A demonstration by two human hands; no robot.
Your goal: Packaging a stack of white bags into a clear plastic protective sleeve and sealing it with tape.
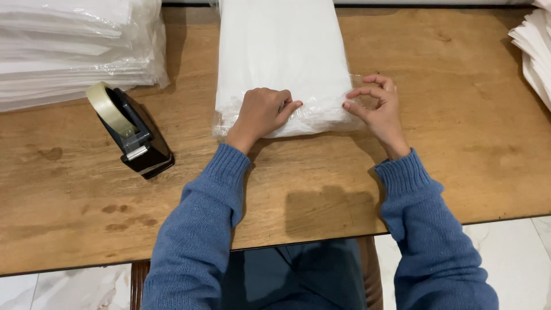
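White folded cloth bundle in clear plastic wrap, flat on wooden table.

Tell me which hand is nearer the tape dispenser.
Left. The left hand presses the near end of the white bagged bundle, just right of the tape dispenser. The right hand pinches the bundle's far corner, farther away.

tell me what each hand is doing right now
Left hand: curled, knuckles pressing down on the near end of the plastic-wrapped white bundle.
Right hand: fingertips pinching the clear wrap at the bundle's near right corner.
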